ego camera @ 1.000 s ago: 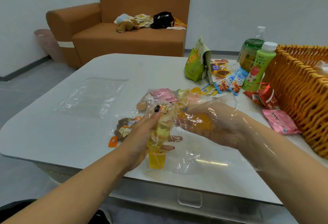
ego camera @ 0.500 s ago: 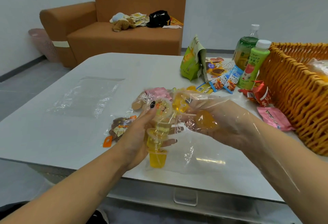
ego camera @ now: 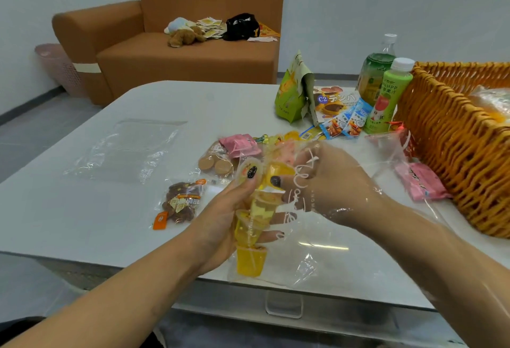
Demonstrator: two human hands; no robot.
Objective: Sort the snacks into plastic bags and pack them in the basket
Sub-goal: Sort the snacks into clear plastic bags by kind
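Head view, reading left to right: I see a flat spare plastic bag (ego camera: 129,149) on the table (ego camera: 69,209), then a packet of dried fruit (ego camera: 180,202). My left hand (ego camera: 220,220) curls round a column of yellow jelly cups (ego camera: 252,226) through the clear bag (ego camera: 311,259), thumb on the top cup. My right hand (ego camera: 328,182) is inside that bag, fingers pinching another jelly cup (ego camera: 278,172) just beside the thumb. Far right stands the basket (ego camera: 452,154).

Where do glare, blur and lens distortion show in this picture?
Head view: glare streak on the table below the right hand; highlights on the plastic bag; sofa soft; table edge bowed by the wide lens.
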